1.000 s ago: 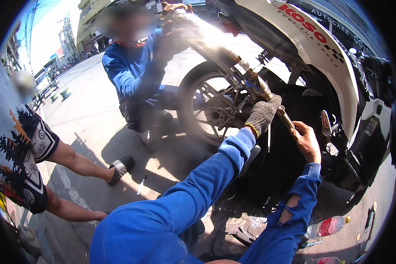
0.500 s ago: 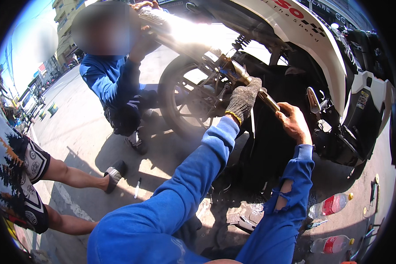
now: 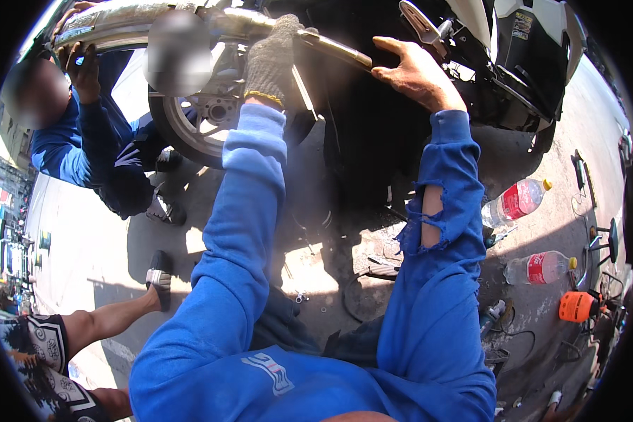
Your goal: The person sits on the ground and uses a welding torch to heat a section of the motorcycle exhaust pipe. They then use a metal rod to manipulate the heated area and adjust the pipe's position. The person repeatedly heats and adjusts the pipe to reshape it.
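A metal exhaust pipe (image 3: pixel 334 48) runs across the top of the view, from a wide silver muffler (image 3: pixel 119 21) at the left toward the scooter's body (image 3: pixel 534 49) at the right. My left hand (image 3: pixel 271 60), in a grey knit glove, is wrapped around the pipe near the rear wheel (image 3: pixel 197 123). My bare right hand (image 3: pixel 415 70) grips the thinner brass-coloured end of the same pipe. A co-worker in blue (image 3: pixel 84 148) crouches at the far left with a hand (image 3: pixel 84 67) up on the muffler.
Two plastic bottles (image 3: pixel 517 202) (image 3: pixel 541 267) with red labels lie on the concrete at the right, near an orange tool (image 3: pixel 577 306) and cables. A seated person's bare legs and sandal (image 3: pixel 158 278) reach in from the lower left. Small parts lie on the ground below the scooter.
The view has tilted down and closer: pipe and both hands now sit at the top edge. My hands stay on the pipe; the co-worker still holds the muffler end.
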### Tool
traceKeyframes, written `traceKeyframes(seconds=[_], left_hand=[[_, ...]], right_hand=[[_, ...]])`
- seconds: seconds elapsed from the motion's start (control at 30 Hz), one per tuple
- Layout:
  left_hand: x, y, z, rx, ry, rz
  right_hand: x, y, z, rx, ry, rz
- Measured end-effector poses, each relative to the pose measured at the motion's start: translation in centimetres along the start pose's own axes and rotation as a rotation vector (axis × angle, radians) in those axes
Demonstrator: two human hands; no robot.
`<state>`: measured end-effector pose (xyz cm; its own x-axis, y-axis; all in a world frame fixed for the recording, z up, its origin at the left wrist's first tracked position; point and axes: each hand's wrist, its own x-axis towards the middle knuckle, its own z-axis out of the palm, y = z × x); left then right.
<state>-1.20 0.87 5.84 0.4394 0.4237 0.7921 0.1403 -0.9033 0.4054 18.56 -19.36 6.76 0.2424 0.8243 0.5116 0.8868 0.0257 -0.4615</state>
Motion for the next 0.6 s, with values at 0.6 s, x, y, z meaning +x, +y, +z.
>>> traceKeyframes(seconds=[0.6], left_hand=[[0.1, 6.1, -1.1, -0.741, 0.011, -0.591]], right_hand=[[0.7, -1.7, 3.7, 0.040, 0.105, 0.022]])
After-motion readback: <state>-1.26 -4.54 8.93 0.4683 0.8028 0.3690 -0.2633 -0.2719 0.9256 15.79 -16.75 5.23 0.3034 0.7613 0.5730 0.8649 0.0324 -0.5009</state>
